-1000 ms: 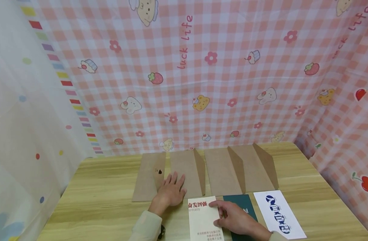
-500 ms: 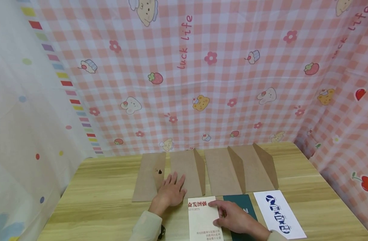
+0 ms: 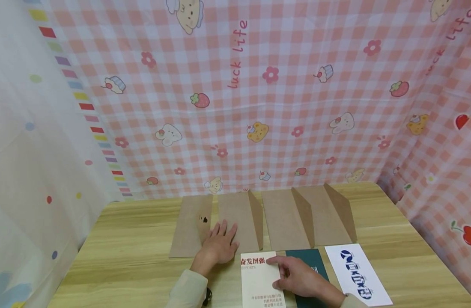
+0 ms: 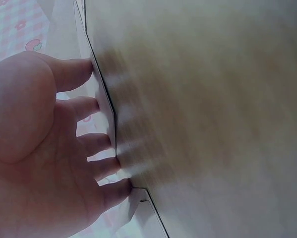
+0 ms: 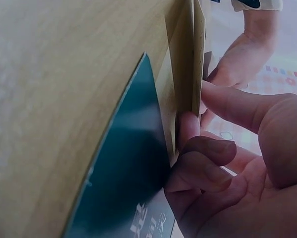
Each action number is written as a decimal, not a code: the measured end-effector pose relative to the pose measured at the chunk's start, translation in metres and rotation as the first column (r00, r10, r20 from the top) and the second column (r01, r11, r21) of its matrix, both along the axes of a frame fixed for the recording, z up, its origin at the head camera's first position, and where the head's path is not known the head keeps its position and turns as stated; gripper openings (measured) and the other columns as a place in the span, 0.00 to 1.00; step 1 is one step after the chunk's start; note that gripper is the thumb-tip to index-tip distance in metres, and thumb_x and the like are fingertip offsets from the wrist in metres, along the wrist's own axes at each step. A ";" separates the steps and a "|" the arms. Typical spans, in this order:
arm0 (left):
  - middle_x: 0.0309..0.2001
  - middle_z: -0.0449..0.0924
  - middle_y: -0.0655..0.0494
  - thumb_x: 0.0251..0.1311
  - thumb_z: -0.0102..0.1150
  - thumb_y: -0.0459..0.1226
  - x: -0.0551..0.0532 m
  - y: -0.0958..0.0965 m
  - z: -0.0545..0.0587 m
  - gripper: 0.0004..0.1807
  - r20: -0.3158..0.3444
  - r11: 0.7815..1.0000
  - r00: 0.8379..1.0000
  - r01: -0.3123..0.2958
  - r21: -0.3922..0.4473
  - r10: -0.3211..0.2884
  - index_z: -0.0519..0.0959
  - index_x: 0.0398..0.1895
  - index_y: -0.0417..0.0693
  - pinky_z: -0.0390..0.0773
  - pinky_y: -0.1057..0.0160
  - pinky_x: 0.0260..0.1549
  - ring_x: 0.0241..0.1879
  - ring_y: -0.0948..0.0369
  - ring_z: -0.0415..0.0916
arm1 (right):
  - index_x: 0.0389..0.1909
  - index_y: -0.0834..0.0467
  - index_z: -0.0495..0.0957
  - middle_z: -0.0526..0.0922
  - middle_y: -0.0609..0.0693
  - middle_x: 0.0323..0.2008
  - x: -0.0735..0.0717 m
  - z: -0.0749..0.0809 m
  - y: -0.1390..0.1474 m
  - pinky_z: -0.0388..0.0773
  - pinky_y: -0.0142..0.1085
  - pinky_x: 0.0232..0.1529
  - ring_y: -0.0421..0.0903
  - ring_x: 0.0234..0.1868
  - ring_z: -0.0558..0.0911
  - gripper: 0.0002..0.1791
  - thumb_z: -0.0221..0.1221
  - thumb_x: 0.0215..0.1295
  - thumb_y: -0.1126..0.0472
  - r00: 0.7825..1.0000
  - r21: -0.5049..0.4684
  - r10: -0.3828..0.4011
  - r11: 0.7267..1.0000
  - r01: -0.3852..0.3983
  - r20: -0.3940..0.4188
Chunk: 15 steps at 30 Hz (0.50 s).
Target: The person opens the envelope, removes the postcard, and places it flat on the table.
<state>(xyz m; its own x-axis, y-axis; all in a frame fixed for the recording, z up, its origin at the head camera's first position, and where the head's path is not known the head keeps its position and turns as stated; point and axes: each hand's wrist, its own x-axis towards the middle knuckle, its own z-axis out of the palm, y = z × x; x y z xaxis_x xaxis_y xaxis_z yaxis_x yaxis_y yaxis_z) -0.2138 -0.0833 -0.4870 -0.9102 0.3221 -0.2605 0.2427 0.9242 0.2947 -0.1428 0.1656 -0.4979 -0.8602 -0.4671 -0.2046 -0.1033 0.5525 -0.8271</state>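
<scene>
My left hand (image 3: 219, 247) lies flat with fingers spread across the lower edges of the two leftmost kraft paper envelopes (image 3: 235, 209). In the left wrist view its fingertips (image 4: 122, 187) press the paper. My right hand (image 3: 299, 276) holds the right side of a cream card (image 3: 260, 282) with red Chinese lettering. Its index finger points over the lettering, and the thumb bears on the card. The right wrist view shows the card's edge (image 5: 199, 49) against the thumb, the other fingers curled. A dark green card (image 3: 310, 257) lies partly hidden under the right hand.
Two more kraft envelopes (image 3: 283, 220) stand to the right in the row, flaps raised. The leftmost envelope (image 3: 185, 226) has its flap folded over, with a small dark mark. A white card (image 3: 356, 273) with blue lettering lies at the right. Patterned curtains (image 3: 258, 107) surround the wooden table (image 3: 120, 256).
</scene>
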 end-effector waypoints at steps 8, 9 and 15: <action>0.78 0.48 0.40 0.74 0.45 0.48 0.000 0.000 -0.002 0.32 0.000 1.000 1.000 -0.004 0.000 0.004 0.58 0.77 0.48 0.50 0.40 0.72 0.77 0.41 0.44 | 0.60 0.60 0.77 0.72 0.47 0.24 -0.001 0.000 0.000 0.60 0.28 0.21 0.41 0.24 0.69 0.28 0.71 0.56 0.64 1.000 -0.001 0.008 1.000 -0.008 -0.007; 0.78 0.48 0.40 0.74 0.45 0.48 0.000 0.000 -0.002 0.32 0.001 1.000 1.000 -0.004 -0.002 0.004 0.58 0.77 0.48 0.50 0.40 0.72 0.77 0.41 0.44 | 0.60 0.60 0.77 0.72 0.47 0.24 -0.001 0.000 0.000 0.60 0.28 0.21 0.41 0.24 0.69 0.28 0.70 0.56 0.64 1.000 -0.002 0.008 1.000 -0.008 -0.007; 0.78 0.49 0.40 0.74 0.45 0.48 0.000 0.000 -0.001 0.32 -0.003 1.000 1.000 -0.003 -0.007 0.003 0.58 0.77 0.48 0.50 0.40 0.72 0.77 0.41 0.45 | 0.60 0.60 0.77 0.72 0.47 0.24 -0.001 0.000 0.000 0.60 0.28 0.20 0.41 0.23 0.69 0.28 0.71 0.56 0.64 1.000 -0.004 0.004 1.000 -0.004 0.003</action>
